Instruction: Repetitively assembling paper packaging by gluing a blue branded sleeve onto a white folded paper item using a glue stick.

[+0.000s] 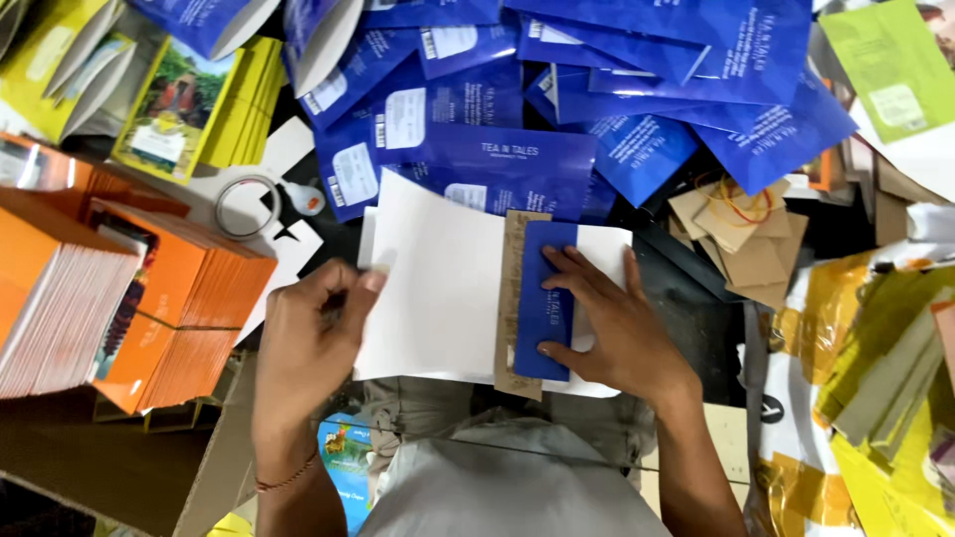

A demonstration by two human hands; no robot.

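So the person's got a white sheet (438,288) laid out in front of them, and across it sits a brown cardboard strip (510,298) with a dark blue flap (544,298) on top, looks like a blue pouch being pressed flat. The right hand (612,323) lies open, fingers spread, palm pushing down on the blue flap. The left hand (308,348) is curled, pinching the left edge of the white sheet between thumb and fingers.

Judging by how things lie, this one's mid-way: flap's down but still being held. A big heap of blue pouches (597,80) sits on the surface behind, orange stacks (149,298) at the left, a tape roll (249,207) near them.
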